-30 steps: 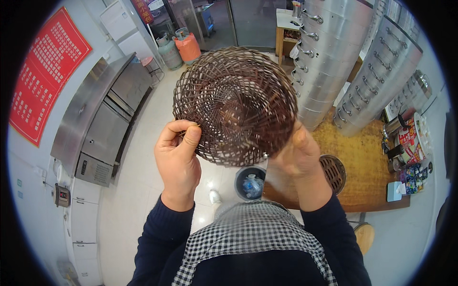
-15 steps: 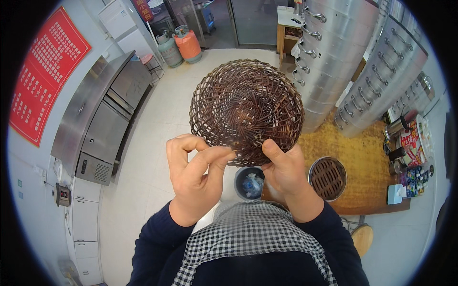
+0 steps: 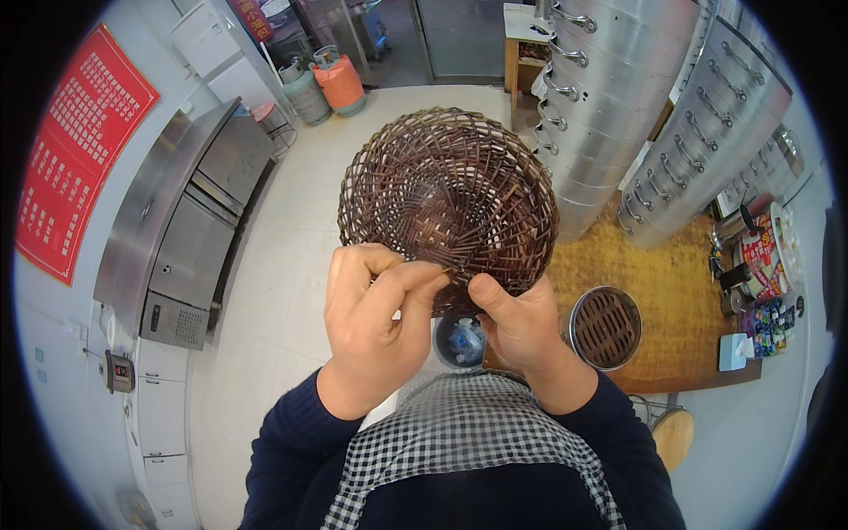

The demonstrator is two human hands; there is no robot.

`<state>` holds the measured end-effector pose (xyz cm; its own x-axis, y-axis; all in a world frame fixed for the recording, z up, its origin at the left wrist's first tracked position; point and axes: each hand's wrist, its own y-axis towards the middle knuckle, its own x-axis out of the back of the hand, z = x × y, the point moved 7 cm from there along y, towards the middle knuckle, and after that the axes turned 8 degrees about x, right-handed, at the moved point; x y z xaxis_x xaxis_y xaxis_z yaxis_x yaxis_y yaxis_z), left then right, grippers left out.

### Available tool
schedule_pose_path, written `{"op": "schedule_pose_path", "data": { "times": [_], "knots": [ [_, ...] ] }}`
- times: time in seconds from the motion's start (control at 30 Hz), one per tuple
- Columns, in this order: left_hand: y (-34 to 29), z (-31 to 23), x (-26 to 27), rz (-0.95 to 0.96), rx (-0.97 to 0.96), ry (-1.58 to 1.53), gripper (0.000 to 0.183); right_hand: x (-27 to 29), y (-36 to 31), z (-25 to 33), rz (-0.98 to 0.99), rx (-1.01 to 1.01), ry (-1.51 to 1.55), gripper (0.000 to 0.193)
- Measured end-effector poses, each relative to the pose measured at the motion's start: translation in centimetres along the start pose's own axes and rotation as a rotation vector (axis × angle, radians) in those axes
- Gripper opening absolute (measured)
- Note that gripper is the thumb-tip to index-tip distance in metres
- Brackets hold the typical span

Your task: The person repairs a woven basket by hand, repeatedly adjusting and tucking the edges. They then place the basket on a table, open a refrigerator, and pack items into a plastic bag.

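A round, dark brown wicker basket is held up in front of me, tilted so that its woven inside faces me. My right hand grips its near rim, thumb on the inner side and the other fingers behind. My left hand is closed in a pinch, thumb against forefinger, at the basket's near side just left of the right thumb. Whatever lies between those fingertips is too small to make out.
Below the basket stands a dark bin with bluish plastic inside. At the right is a wooden table carrying a round slotted metal container and tall stacked steamers. A steel counter runs along the left; gas cylinders stand beyond.
My left hand has moved right and slightly up, its pinched fingertips closer to the right thumb. The basket has shifted slightly left and turned a little.
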<state>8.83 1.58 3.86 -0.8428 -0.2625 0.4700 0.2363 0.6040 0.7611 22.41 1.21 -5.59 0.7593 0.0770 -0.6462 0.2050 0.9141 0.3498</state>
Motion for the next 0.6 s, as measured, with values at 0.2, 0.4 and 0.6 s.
{"op": "schedule_pose_path", "data": {
  "times": [0.2,0.4,0.6],
  "knots": [
    [0.09,-0.09,0.21,-0.005,0.019,-0.020,0.018,-0.22,0.00,0.18,0.002,0.039,-0.022,0.028],
    [-0.12,-0.36,0.50,0.047,0.062,0.038,0.017,-0.48,-0.38,0.02,-0.011,0.033,-0.077,0.028],
    [-0.43,-0.33,0.89,0.092,0.039,-0.035,0.015,-0.56,-0.88,-0.13,0.003,0.035,-0.085,0.026]
  ]
}}
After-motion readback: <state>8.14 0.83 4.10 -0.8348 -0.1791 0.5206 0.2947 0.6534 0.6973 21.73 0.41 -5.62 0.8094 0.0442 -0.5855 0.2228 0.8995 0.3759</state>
